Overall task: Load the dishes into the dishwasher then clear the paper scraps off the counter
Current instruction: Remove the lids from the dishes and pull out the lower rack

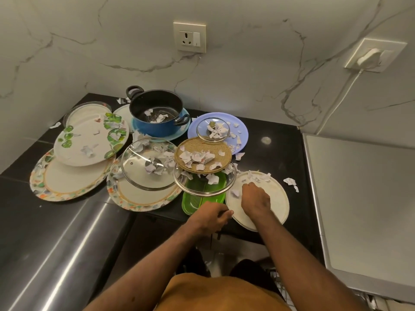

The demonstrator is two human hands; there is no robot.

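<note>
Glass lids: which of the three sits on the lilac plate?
The smallest glass lid, at the back on the lilac plate. The larger two lie nearer: one on a patterned plate, one over the green tray.

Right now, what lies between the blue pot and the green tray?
Head view: a round cork mat heaped with paper scraps, overlapping a glass lid that sits on the green tray. Beyond the mat stands the blue pot.
</note>
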